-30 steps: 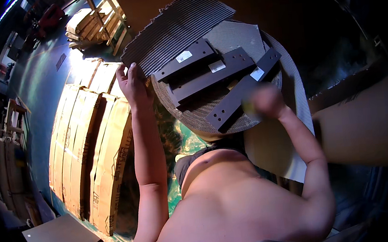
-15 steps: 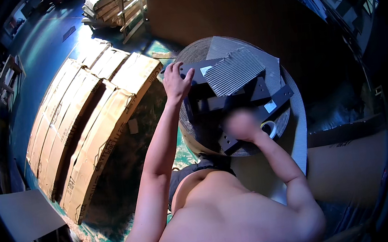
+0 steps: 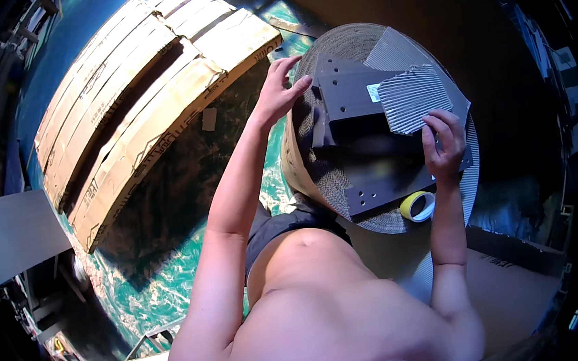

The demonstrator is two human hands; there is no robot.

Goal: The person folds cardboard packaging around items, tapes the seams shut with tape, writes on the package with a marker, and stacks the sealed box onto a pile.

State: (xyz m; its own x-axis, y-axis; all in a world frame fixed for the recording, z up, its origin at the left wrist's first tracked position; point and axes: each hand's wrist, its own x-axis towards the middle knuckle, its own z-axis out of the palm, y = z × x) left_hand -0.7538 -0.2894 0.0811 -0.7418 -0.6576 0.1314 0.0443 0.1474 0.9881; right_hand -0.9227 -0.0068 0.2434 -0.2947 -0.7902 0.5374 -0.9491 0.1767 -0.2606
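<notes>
Corrugated cardboard sheet (image 3: 414, 97) sits pinched in our right hand (image 3: 442, 143), lying over the dark metal brackets (image 3: 359, 116) stacked on the round cardboard roll (image 3: 314, 157). Our left hand (image 3: 279, 88), fingers spread, steadies the stack's edge. We judge the covering barely begun; yellow tape roll (image 3: 418, 205) waits untouched.

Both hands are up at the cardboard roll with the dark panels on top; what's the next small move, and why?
Probably draw the ribbed grey sheet clear with the right hand, whose fingers already rest on its lower edge, while the left hand steadies the dark panels on the cardboard roll.
</notes>
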